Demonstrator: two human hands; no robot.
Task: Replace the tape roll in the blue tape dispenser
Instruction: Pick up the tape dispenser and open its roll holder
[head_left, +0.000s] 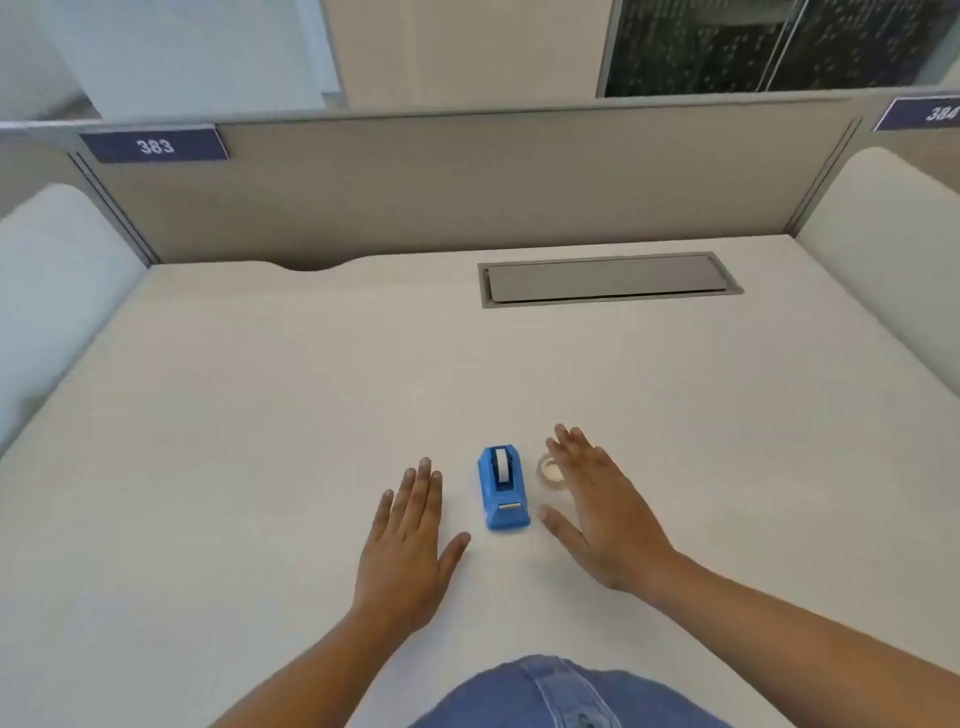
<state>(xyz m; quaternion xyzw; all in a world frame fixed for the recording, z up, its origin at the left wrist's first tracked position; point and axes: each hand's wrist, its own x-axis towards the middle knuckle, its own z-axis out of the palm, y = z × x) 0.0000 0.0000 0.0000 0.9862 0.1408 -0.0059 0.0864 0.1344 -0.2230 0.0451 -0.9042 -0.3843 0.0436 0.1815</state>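
Here the blue tape dispenser (504, 487) holds a white roll (501, 464); both hands (408, 540) (605, 506) lie flat, grip released.

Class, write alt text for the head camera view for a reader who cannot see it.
A blue tape dispenser with a white roll in it sits on a pale desk between a person's two open hands, the left hand flat beside it. The right hand hovers partly over a clear spare tape roll lying just right of the dispenser.
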